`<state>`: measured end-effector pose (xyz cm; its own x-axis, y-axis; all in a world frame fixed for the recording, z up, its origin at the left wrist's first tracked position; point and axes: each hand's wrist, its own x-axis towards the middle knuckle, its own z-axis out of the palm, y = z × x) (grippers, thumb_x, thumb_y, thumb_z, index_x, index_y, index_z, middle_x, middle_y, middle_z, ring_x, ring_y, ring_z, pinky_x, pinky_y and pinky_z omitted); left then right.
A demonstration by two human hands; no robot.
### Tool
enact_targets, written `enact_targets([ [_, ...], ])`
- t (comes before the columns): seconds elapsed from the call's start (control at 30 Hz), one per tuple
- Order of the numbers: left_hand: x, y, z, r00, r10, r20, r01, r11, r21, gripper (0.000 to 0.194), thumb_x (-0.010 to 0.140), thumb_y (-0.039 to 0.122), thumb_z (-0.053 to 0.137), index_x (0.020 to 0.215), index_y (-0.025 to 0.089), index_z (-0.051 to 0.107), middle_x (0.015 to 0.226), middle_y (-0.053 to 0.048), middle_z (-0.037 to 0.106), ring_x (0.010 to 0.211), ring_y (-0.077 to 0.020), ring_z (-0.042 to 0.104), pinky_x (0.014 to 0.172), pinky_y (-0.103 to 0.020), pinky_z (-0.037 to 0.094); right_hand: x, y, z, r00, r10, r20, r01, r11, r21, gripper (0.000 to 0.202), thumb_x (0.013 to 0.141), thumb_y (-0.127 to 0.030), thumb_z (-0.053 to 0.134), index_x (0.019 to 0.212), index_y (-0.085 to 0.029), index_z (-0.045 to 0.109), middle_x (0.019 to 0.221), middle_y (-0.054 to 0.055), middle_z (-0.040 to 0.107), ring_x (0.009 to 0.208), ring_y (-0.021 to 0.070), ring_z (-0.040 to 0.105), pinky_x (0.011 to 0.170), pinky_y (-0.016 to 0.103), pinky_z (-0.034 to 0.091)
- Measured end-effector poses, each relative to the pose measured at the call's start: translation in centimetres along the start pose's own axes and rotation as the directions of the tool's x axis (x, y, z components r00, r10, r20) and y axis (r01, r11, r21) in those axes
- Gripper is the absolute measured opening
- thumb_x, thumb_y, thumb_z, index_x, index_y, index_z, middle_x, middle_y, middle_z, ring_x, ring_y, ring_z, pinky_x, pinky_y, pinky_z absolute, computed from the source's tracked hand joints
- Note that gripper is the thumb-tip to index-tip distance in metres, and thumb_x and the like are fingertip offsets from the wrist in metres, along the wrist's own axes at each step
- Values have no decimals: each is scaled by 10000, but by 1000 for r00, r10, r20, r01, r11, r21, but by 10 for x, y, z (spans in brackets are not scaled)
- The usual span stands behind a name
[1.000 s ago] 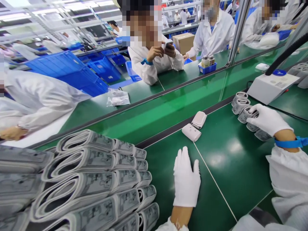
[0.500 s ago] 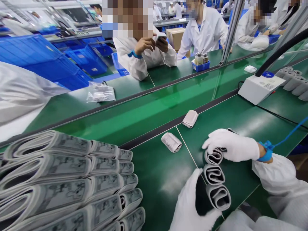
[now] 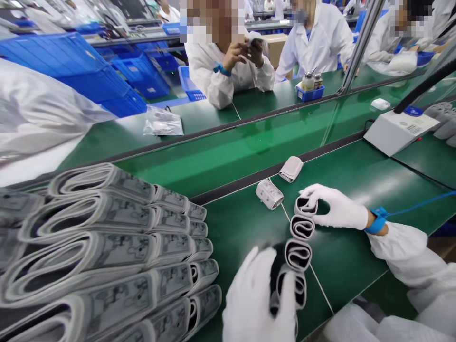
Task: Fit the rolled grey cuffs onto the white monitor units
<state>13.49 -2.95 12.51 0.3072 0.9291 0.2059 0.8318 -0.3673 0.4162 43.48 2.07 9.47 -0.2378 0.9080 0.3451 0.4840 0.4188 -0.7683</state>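
Observation:
Several rolled grey fabric cuffs stand on end in a row on the green tabletop, their spiral edges facing up. At the row's far end my gloved right hand curls thumb and fingers around the last rolled cuff. Around the near end is my gloved left hand, its thumb across the nearest cuffs and its fingers along their left side. Blur and the hand partly hide those cuffs. Two loose rolled cuffs, one printed and one plain-faced, lie beyond the row.
A large stack of folded printed cuffs fills the left. Behind runs a green conveyor belt with a dark edge. A white lamp base stands at right. Across the belt are a plastic bag, a blue bottle tray and co-workers.
My left hand has moved left and closed in around the near end of the row. The row has shifted left, and more cuffs show in it. The view has turned slightly.

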Motion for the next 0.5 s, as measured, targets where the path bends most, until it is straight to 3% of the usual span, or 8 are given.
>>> enact_targets([
  [0.1, 16, 21, 12, 971, 41, 234, -58, 996, 67, 578, 918, 420, 698, 1473, 281, 616, 1576, -109, 577, 1414, -394, 574, 983, -495, 606, -1, -8, 25, 999, -26, -25, 28, 994, 106, 246, 855, -156, 784, 996, -234, 597, 1275, 96, 674, 1236, 249, 666, 1014, 400, 568],
  [0.17, 20, 34, 17, 941, -27, 337, 10, 999, 51, 565, 936, 308, 683, 1493, 289, 591, 1597, -114, 550, 1307, -360, 656, 969, -454, 601, -4, -13, 37, 998, -5, -70, 16, 988, 154, 245, 854, -118, 743, 987, -234, 573, 1282, 97, 671, 1209, 234, 672, 1010, 395, 564],
  [0.27, 20, 42, 13, 913, -94, 397, 90, 996, 29, 551, 976, 147, 571, 1489, 350, 576, 1555, -68, 587, 1098, -271, 738, 898, -385, 597, -6, -17, 51, 989, 79, -121, -51, 974, 223, 237, 853, -122, 702, 949, -236, 518, 1235, 84, 679, 1118, 208, 687, 970, 381, 568],
  [0.37, 20, 40, 6, 900, -69, 430, 77, 997, 0, 576, 975, 94, 526, 1479, 371, 571, 1463, -49, 647, 1074, -252, 728, 907, -369, 578, -4, -11, 58, 963, 204, -174, -158, 956, 247, 259, 790, -156, 672, 930, -240, 471, 1192, 74, 678, 1071, 213, 691, 943, 381, 570],
  [0.43, 21, 37, 4, 883, -46, 467, 60, 998, -15, 552, 975, 89, 510, 1435, 381, 602, 1428, -42, 662, 1081, -249, 721, 928, -372, 569, 0, 3, 52, 891, 336, -305, -281, 936, 211, 215, 789, -257, 632, 910, -243, 454, 1087, 67, 683, 1000, 230, 697, 869, 383, 588],
  [0.5, 23, 35, 5, 858, -28, 513, 44, 999, -18, 547, 956, 92, 534, 1397, 401, 627, 1460, -31, 641, 1131, -263, 710, 972, -396, 560, 4, 26, 33, 767, 428, -479, -399, 902, 168, 201, 845, -390, 568, 908, -245, 445, 958, 58, 655, 905, 249, 684, 808, 414, 594],
])
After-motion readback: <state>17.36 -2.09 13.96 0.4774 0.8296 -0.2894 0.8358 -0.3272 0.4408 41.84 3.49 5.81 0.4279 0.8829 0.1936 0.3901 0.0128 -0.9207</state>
